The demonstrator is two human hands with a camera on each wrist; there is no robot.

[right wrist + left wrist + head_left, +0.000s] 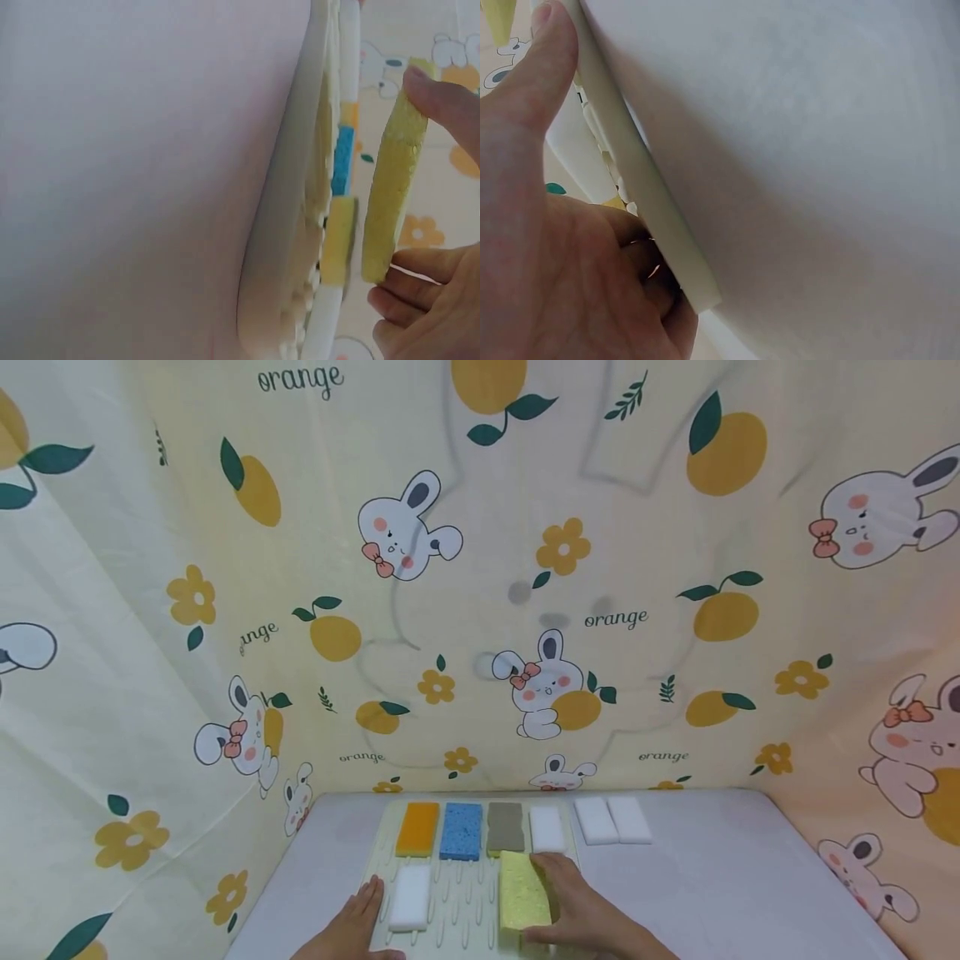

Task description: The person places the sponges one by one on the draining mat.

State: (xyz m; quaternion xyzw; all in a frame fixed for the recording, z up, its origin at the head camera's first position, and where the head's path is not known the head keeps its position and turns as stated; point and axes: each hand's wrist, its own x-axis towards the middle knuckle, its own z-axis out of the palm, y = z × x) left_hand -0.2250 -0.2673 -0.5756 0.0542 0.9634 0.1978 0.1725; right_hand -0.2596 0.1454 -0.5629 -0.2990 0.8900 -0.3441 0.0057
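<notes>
A yellow sponge is held on edge between the thumb and fingers of my right hand. The right wrist view shows that sponge raised a little off the cream ridged drying tray. At the tray's left border rests my left hand, fingers extended. Seen from the left wrist, its thumb touches the tray edge. A white sponge lies on the tray's near left. Along the back row are an orange sponge, a blue sponge, a grey-topped sponge and a white sponge.
Two white sponges lie side by side on the white table, just right of the tray. A printed cloth with rabbits and oranges hangs behind the table and along both sides.
</notes>
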